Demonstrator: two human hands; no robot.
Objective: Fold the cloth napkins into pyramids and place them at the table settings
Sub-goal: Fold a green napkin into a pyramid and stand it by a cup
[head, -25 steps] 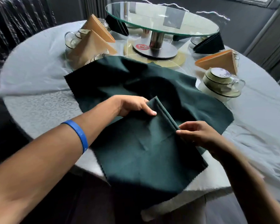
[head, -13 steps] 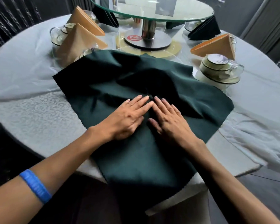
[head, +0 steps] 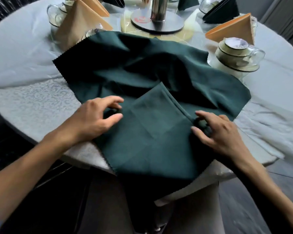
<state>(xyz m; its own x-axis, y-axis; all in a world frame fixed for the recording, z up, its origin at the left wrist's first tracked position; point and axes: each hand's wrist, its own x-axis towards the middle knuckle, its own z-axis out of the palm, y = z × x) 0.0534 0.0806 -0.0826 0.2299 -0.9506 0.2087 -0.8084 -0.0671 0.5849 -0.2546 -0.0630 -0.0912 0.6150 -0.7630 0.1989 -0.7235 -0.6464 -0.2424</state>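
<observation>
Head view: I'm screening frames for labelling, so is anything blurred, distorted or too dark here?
Head view: the left hand and right hand show slight motion blur; the wide lens bends the table edge; folds of the green napkin go near black; below the table is lost in shadow.

Dim, cool daylight; soft shadows, wide-angle edge bending, slight motion blur
</observation>
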